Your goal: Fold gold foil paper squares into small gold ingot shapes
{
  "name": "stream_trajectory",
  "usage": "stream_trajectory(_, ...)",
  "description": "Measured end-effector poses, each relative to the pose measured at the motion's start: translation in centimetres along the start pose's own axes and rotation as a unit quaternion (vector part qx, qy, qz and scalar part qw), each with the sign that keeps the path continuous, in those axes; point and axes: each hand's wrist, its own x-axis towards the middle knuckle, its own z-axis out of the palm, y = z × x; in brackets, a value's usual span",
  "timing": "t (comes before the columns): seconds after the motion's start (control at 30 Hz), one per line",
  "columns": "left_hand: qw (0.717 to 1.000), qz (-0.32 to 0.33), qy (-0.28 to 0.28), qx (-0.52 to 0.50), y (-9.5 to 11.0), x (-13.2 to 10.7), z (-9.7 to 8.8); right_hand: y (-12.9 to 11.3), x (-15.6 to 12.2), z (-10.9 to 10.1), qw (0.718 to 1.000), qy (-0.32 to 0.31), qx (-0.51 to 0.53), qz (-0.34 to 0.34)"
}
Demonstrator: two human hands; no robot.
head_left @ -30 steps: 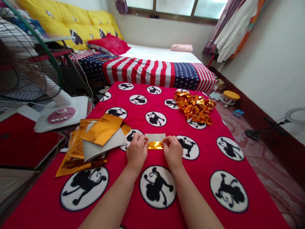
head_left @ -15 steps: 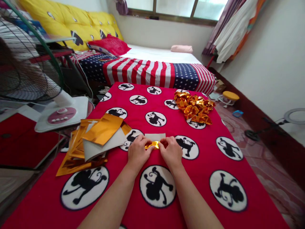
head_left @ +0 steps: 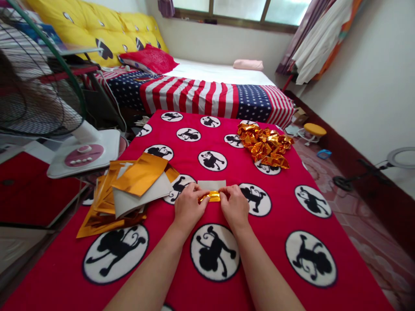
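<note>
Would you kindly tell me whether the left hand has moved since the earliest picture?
Yes, slightly: the left hand has shifted right, toward the right hand, judged against the printed circle on the cloth nearest both hands.

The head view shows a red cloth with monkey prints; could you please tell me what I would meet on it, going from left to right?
Loose stack of gold and grey sheets, left hand, partly folded gold sheet, right hand, pile of shiny gold pieces.

Bright window (head_left: 238,9); glinting foil strip (head_left: 214,197); edges stretched.
</note>
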Motion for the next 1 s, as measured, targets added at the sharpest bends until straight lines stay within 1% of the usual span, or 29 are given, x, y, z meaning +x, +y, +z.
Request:
stream_trajectory(0.13, 1.0, -0.003, -0.004, 0.001, 0.1, 0.0, -0.1, -0.7, -0.5, 0.1, 1.0, 0.0, -0.018, 0.006)
stream_trajectory(0.27, 1.0, -0.002, -0.006, 0.004, 0.2, 0.0, -0.1, -1.3, -1.2, 0.5, 0.999, 0.02, -0.048, -0.014)
stream_trajectory(0.33, 1.0, 0.0, -0.009, 0.004, 0.1, 0.0, -0.1, -1.3, -1.4, 0.5, 0.998, 0.019, -0.048, -0.02)
stream_trajectory(0.57, 0.999, 0.011, -0.045, -0.008, -0.5, 0.1, -0.1, -0.5, -1.2, -0.3, 1.0, -0.028, -0.01, 0.003)
stream_trajectory(0.7, 0.998, 0.005, -0.065, 0.001, -0.5, 0.2, -0.4, -0.1, -0.9, -0.6, 0.999, -0.035, 0.003, 0.01)
stream_trajectory(0.8, 0.997, 0.014, -0.08, 0.01, -0.6, 0.3, -0.8, 0.2, -0.9, -0.6, 0.999, -0.032, 0.007, 0.004)
stream_trajectory(0.9, 0.995, 0.037, -0.097, 0.006, -0.9, 0.3, -1.2, 0.6, -0.9, -0.7, 0.999, -0.029, 0.03, -0.014)
stream_trajectory(1.0, 0.993, 0.051, -0.107, -0.002, -1.2, 0.3, -1.5, 1.2, -0.7, -1.1, 0.996, -0.052, 0.065, -0.023)
